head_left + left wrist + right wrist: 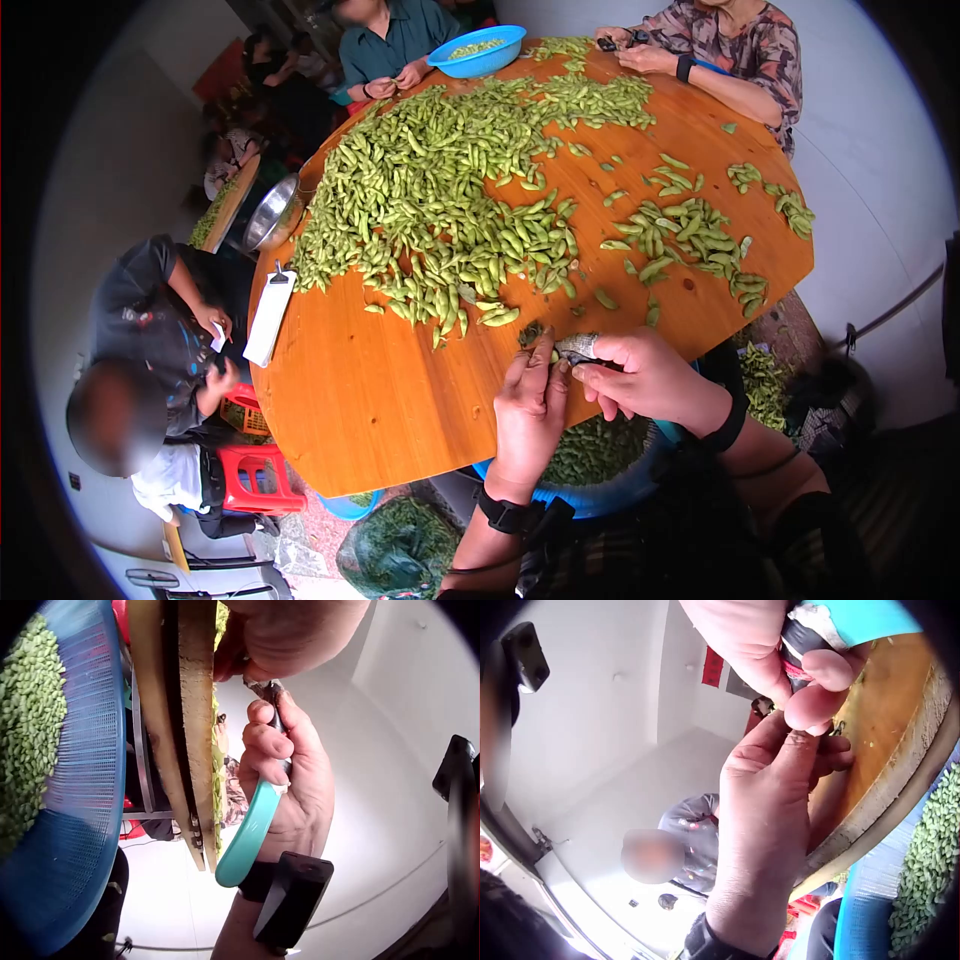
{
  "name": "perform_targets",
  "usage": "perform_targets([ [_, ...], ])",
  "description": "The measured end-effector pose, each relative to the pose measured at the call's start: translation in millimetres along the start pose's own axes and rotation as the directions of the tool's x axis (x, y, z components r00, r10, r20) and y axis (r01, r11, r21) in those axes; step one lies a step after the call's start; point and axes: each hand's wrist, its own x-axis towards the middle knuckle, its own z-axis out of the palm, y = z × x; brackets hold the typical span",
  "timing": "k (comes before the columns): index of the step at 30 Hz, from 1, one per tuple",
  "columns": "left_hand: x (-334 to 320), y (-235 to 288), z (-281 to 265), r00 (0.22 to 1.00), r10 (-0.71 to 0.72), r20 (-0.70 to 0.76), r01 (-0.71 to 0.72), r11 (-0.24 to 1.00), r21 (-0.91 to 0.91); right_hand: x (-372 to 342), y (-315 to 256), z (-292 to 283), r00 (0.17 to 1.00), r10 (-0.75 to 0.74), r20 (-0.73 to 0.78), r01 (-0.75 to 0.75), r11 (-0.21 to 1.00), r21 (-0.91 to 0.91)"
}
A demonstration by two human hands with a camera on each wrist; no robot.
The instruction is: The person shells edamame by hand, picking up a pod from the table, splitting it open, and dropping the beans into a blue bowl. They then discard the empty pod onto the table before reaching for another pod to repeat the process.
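At the near table edge, my left hand point(530, 425) pinches a small green pod point(557, 356), mostly covered by the fingers. My right hand point(650, 385) meets it there, fingers curled round a dark tool point(576, 348). The tool's teal handle point(251, 832) sticks out below the right hand point(300, 787) in the left wrist view. Thumb and fingertips of the left hand point(761, 810) touch the right fingertips in the right wrist view. Under the hands, below the tabletop, a blue basin point(90, 750) holds shelled green beans point(30, 712). The tool's tip is hidden.
A large heap of green pods point(430, 180) covers much of the wooden table point(390, 390), with smaller piles point(690, 235) at the right. A white clipboard point(269, 318), a steel bowl point(272, 212) and a blue bowl point(478, 66) lie around it. Several people are nearby.
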Motion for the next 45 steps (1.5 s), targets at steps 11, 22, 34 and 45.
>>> perform_targets([
  [11,1,-4,5,0.999,0.041,0.009,-0.042,0.998,0.045,0,7,5,0.987,-0.142,-0.079,0.13,0.982,-0.14],
  [22,-5,-16,2,0.994,-0.096,0.048,0.1,0.99,-0.098,12,24,13,0.957,-0.263,-0.127,0.245,0.96,-0.137],
  [34,3,-14,-8,0.892,-0.242,0.383,0.452,0.508,-0.733,-3,4,2,1.0,0.004,-0.009,-0.002,0.981,0.194],
  [45,-4,-2,-11,0.907,-0.342,0.246,0.415,0.822,-0.391,-8,17,2,0.96,-0.227,-0.161,0.206,0.969,-0.135],
])
